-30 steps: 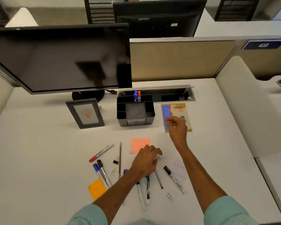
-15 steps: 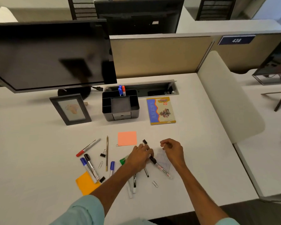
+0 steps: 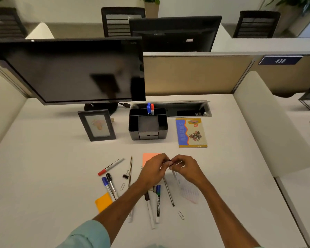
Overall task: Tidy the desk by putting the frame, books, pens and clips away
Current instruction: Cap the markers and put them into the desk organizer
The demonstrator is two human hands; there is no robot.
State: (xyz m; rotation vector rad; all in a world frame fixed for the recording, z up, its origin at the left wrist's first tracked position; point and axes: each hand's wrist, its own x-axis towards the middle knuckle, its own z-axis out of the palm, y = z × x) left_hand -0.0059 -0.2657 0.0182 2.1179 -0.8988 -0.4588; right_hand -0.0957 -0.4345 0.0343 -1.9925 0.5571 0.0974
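My left hand (image 3: 153, 170) and my right hand (image 3: 185, 168) meet above the middle of the desk. Both pinch a black-capped white marker (image 3: 174, 176): the cap sits between the fingertips and the body slants down under my right hand. Loose on the desk lie a red pen (image 3: 110, 166), a gold pen (image 3: 130, 171), a blue marker (image 3: 106, 187), a green marker (image 3: 158, 203), a thin black pen (image 3: 168, 192), a binder clip (image 3: 126, 176) and paper clips (image 3: 181, 215). The frame (image 3: 97, 125) stands left of the black organizer (image 3: 148, 135). The book (image 3: 191, 132) lies to its right.
A pink sticky note (image 3: 147, 156), an orange one (image 3: 103, 201) and a pale note pad (image 3: 190, 193) lie among the pens. A monitor (image 3: 70, 72) stands at the back left, a cable tray (image 3: 172, 109) behind the organizer. White dividers flank the desk.
My right hand came back from the book to the middle of the desk. My left hand lifted the black-capped marker off the desk, and both hands now hold it.
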